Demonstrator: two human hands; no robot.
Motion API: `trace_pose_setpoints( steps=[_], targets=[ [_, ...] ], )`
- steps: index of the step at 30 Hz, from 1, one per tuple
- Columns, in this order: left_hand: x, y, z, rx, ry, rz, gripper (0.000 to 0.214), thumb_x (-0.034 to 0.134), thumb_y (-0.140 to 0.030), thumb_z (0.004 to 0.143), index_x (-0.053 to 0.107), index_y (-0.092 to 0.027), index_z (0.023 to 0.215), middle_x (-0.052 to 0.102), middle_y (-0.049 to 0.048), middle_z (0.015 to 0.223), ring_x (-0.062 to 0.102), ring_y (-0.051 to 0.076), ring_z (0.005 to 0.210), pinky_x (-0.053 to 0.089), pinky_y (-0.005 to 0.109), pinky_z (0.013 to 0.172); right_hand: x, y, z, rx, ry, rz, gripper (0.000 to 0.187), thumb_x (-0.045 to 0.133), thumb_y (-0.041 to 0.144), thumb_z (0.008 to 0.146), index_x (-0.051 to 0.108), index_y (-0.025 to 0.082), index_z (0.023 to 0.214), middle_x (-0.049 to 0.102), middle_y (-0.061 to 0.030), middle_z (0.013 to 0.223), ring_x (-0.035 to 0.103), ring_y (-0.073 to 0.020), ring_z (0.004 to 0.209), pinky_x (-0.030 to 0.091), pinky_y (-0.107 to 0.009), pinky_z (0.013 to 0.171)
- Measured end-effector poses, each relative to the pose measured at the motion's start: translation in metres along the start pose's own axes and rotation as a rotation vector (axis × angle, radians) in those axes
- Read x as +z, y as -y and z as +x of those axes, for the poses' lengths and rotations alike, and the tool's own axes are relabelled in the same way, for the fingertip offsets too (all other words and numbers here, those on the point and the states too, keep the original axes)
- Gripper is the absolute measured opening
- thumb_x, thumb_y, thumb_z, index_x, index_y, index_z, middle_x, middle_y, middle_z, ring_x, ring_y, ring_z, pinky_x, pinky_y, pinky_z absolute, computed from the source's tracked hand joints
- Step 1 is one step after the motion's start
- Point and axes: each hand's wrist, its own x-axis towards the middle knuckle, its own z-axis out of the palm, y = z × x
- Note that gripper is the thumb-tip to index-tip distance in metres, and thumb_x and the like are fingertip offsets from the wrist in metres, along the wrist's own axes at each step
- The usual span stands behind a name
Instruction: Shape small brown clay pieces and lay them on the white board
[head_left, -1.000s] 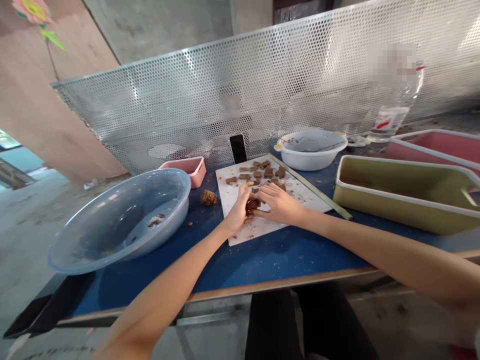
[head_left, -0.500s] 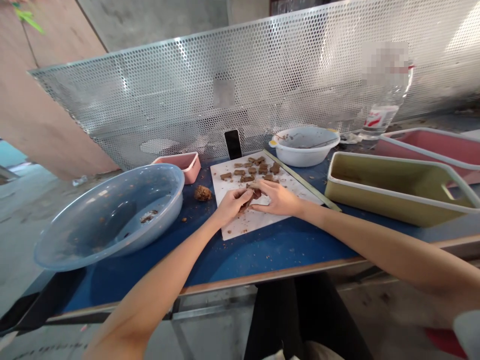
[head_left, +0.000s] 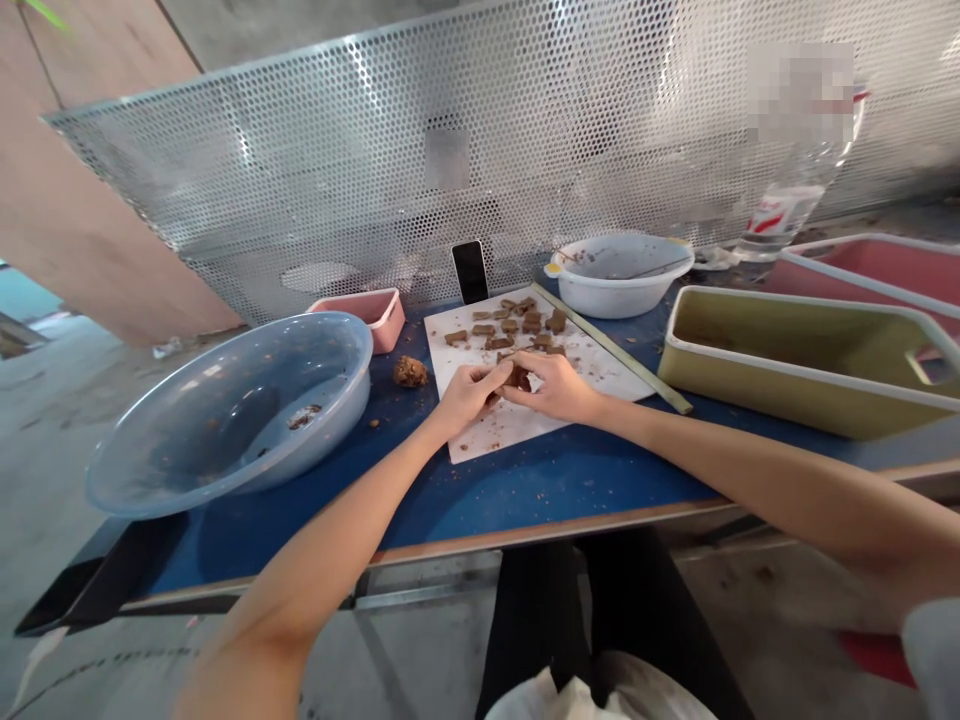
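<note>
Brown lump (head_left: pixel 516 378) half-hidden between hands (head_left: pixel 511 390)

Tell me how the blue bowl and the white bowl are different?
The blue bowl is bigger than the white bowl. The blue bowl sits left of the board, tilted; the white bowl sits level behind the board, by the mesh screen. The blue bowl is see-through, the white bowl solid. Both are round and hold only scraps.

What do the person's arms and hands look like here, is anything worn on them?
Both arms are bare from the frame's lower edge to the fingers. The left hand and right hand wear no gloves, and no rings, watch or bracelet show. No sleeve is visible on the left arm; a pale grey patch at the lower right corner may be a sleeve edge, but that cannot be told for certain.
</note>
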Motion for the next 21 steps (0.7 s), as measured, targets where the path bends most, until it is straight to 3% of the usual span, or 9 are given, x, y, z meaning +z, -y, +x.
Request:
trace_pose_setpoints(
  steps=[10,21],
  targets=[
    [0.008,0.0,0.0,-0.122,-0.009,-0.2,0.075,0.075,-0.088,0.084,0.048,-0.022,0.061,0.037,-0.0078,0.047,0.026,0.005,0.04,0.018,0.023,0.043,0.0,0.006,0.002,0.193,-0.094,0.219,0.039,0.081,0.057,0.095,0.075,0.019,0.104,0.07,-0.001,0.084,0.06,-0.0154,0.075,0.05,-0.03,0.07],
    [0.014,-0.002,0.001,-0.162,0.015,-0.381,0.072,0.079,-0.085,0.084,0.059,-0.018,0.067,0.038,-0.0086,0.047,0.026,0.003,0.038,0.018,0.02,0.04,0.008,0.016,0.009,0.347,-0.153,0.566,0.048,0.086,0.066,0.089,0.072,0.02,0.091,0.067,0.0007,0.071,0.056,-0.0137,0.063,0.045,-0.031,0.06]
  ],
)
